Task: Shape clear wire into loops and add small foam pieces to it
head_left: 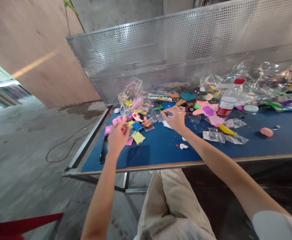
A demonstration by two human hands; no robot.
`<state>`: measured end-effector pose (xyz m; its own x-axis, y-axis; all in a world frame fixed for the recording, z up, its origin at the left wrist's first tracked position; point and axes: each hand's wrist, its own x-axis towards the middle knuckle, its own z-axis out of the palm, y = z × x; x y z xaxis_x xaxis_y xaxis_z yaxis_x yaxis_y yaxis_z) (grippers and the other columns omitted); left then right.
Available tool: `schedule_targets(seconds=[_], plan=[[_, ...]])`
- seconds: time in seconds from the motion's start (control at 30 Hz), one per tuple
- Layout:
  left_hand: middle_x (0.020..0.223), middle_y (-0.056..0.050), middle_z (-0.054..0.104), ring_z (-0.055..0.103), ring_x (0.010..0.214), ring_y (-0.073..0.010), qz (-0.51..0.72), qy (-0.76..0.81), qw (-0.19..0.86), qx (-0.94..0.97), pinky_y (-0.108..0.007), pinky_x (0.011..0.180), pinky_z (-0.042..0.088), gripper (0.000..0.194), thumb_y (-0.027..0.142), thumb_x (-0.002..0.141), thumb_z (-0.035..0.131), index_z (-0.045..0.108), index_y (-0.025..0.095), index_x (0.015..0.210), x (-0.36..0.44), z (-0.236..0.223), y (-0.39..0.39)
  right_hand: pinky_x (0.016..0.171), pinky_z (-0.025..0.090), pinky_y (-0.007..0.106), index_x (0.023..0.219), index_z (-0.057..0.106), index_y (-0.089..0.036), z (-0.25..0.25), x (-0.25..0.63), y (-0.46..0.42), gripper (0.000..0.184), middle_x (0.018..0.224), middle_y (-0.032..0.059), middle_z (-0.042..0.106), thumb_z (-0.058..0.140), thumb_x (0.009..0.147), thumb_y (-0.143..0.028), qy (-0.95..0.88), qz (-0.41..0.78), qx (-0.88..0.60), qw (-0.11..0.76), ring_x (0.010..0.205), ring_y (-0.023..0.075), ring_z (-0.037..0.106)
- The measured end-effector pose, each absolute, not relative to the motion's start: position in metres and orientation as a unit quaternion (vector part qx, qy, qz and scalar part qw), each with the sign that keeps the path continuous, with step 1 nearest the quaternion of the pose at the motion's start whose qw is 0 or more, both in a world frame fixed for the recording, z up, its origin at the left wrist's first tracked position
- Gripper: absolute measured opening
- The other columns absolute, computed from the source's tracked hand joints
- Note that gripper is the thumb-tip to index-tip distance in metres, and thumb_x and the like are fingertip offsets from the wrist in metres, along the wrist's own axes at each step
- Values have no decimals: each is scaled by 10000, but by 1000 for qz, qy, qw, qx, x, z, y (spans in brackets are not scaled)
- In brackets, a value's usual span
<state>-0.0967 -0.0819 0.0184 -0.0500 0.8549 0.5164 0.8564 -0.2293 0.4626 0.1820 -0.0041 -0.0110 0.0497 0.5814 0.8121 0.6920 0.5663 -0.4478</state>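
My left hand [118,138] is over the left end of the blue table, fingers curled beside small colourful clay packets; a bit of red shows near its fingertips, and what it grips is unclear. A yellow packet [138,137], a blue packet [137,126] and a pink packet [108,129] lie around it. My right hand [176,119] is further right above the table, its thumb and fingers pinched together on something thin that I cannot make out. Just beyond it is a blue clay piece [168,104]. A round piece with a face [139,116] lies between the hands.
A clear bottle [227,101] with a red cap stands right of a pink and purple clay shape [212,115]. Crumpled plastic bags [250,81] cover the back right. A dark flat device [103,150] lies under my left wrist. A perforated metal panel [160,53] rises behind.
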Motion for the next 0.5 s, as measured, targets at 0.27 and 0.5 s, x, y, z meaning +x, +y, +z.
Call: schedule_targets(seconds=[0.27, 0.5], plan=[[1285, -123, 744, 511, 1401, -374, -217, -723, 85, -651, -576, 1203, 264, 760, 508, 907, 535, 390, 204, 1588, -175, -6, -146, 929, 341, 460, 811, 783, -284, -10, 181, -5, 185, 787, 20, 788, 656, 925, -356, -695, -20, -459, 553, 846, 254, 637], [1223, -136, 767, 488, 1434, -371, -215, -709, 82, -666, -644, 1237, 117, 641, 507, 924, 559, 516, 209, 1490, -166, -13, -148, 958, 333, 476, 801, 781, -277, -9, 181, -3, 172, 800, 28, 784, 672, 918, -342, -695, 6, -466, 548, 867, 261, 645]])
